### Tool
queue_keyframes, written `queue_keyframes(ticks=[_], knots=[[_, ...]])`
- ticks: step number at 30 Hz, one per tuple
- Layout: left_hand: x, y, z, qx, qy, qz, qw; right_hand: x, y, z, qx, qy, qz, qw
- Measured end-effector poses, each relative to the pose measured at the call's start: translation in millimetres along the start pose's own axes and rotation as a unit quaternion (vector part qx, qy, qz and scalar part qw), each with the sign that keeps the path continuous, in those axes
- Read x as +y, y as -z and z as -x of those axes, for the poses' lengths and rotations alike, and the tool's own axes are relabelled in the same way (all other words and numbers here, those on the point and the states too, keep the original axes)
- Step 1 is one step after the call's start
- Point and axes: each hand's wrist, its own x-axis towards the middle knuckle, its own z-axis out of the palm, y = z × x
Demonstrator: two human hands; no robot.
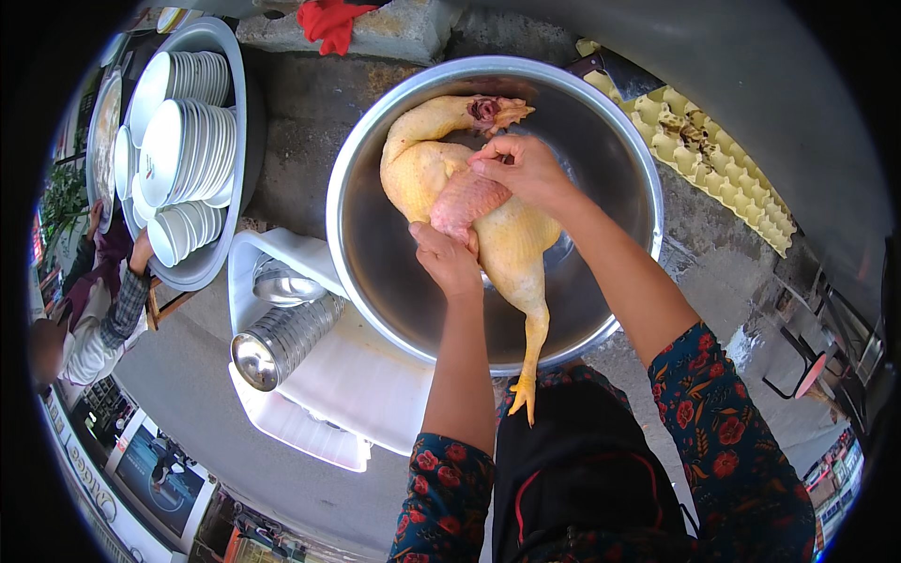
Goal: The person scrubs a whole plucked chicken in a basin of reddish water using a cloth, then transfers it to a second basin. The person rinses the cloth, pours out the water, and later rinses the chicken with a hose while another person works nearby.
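Observation:
A plucked whole chicken (517, 271) with yellow skin lies in a large round metal basin (355, 295). Its head is at the top, and one leg with its yellow foot hangs over the basin's near rim. Near the middle of the body, my left hand (450, 260) holds the lower end of the pinkish wing (468, 200). My right hand (521, 169) is at the wing's upper edge, thumb and fingertips pinched together against the skin; whether something small is between them cannot be told.
Stacked white plates (190, 151) fill a metal tub (243, 105) at the left, where another person (123, 302) reaches in. Stacked metal bowls (285, 341) lie beside a white plastic stool (380, 394). A cleaver (623, 74) rests on egg trays (711, 162) at the right. A red cloth (331, 24) hangs above.

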Motion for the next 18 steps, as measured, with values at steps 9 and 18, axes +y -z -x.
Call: queue_keyframes(ticks=[9,18], knots=[[10.4,-0.9,-3.4,0.004,0.041,-0.003,0.999,9.4,1.8,41.3,0.165,-0.086,0.270,0.945],[22.0,27.9,-8.5,-0.162,0.078,0.033,0.983,20.7,62.4,141.3,0.108,-0.158,0.016,0.981]])
